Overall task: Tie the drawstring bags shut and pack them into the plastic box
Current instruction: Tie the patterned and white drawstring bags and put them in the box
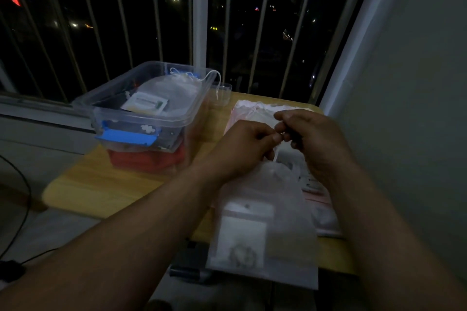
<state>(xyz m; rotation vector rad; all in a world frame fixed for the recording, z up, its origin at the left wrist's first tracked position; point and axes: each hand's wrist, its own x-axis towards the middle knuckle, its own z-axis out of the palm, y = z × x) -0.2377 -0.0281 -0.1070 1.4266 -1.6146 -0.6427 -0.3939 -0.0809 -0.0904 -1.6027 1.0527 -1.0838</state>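
Observation:
A white translucent drawstring bag (265, 222) hangs over the near edge of the wooden table (101, 184), with small packets showing through it. At its gathered top, my left hand (242, 146) and my right hand (313, 139) meet, and both pinch the bag's drawstring between curled fingers. The clear plastic box (131, 106) stands at the table's far left. A tied white bag (171, 91) lies on top of its contents, its cord draped over the rim. More white and pink bags (255, 111) lie flat behind my hands.
A small clear container (222, 93) sits right of the box. Barred windows (202, 20) run along the far edge and a wall (417, 108) closes the right side. A dark cable (22, 209) lies on the floor at left. The light is dim.

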